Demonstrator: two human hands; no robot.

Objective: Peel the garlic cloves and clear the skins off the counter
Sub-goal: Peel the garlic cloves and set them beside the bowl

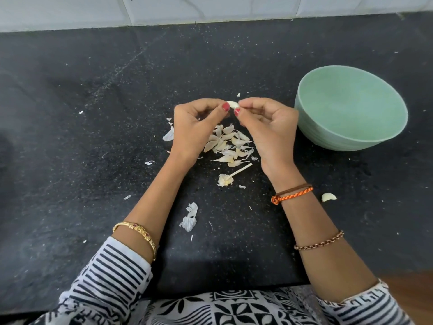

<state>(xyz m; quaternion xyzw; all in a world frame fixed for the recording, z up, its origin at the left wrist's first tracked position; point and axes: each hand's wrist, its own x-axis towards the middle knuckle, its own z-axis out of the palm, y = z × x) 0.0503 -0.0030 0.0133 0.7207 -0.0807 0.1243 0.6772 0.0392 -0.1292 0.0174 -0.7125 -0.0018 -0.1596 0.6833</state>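
Both hands hold one pale garlic clove [233, 104] above the black counter [93, 137]. My left hand [196, 127] pinches its left end and my right hand [267, 127] pinches its right end, thumbnails against it. Below the hands lies a heap of unpeeled cloves and loose skins [230, 144]. The bare garlic stem with its root [230, 177] lies nearer to me. A single peeled clove [328, 197] rests on the counter to the right of my right wrist. A larger piece of skin [189, 219] lies between my forearms.
A pale green bowl [351, 109] stands at the right, apparently with nothing inside. Small skin flakes [149, 162] are scattered over the counter. A white tiled wall [210, 8] runs along the back. The counter's front edge is at my body.
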